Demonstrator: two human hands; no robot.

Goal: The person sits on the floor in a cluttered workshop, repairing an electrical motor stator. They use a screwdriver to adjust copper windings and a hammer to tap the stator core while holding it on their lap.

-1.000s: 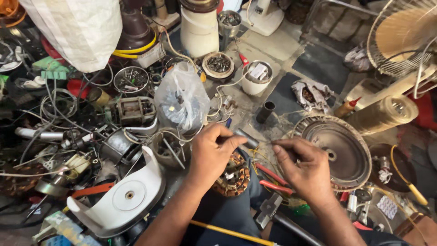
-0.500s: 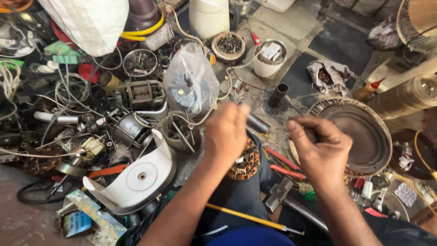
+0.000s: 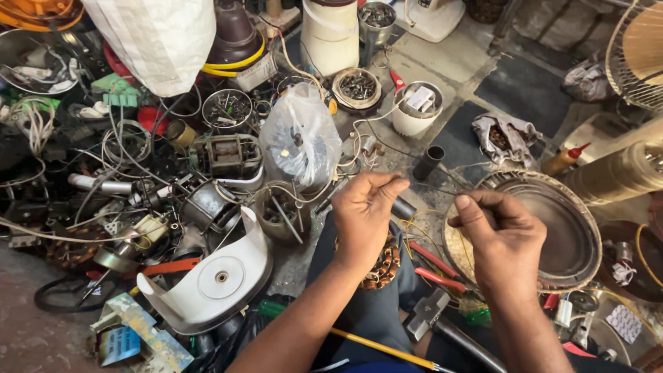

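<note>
A repair floor crowded with motor parts, wire tangles and tins is lying beneath the worker. A copper-wound motor stator (image 3: 384,266) is resting on the lap, just below the left hand (image 3: 364,217). A thin dark wire (image 3: 429,185) is running roughly level between both hands, each pinching an end; the right hand (image 3: 503,238) is gripping tight.

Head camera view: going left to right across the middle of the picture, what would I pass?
White plastic fan housing → left hand over a copper-wound motor stator → right hand, each grip pinching a thin dark wire → round metal fan cover → squeeze bottle with red tip.
</note>
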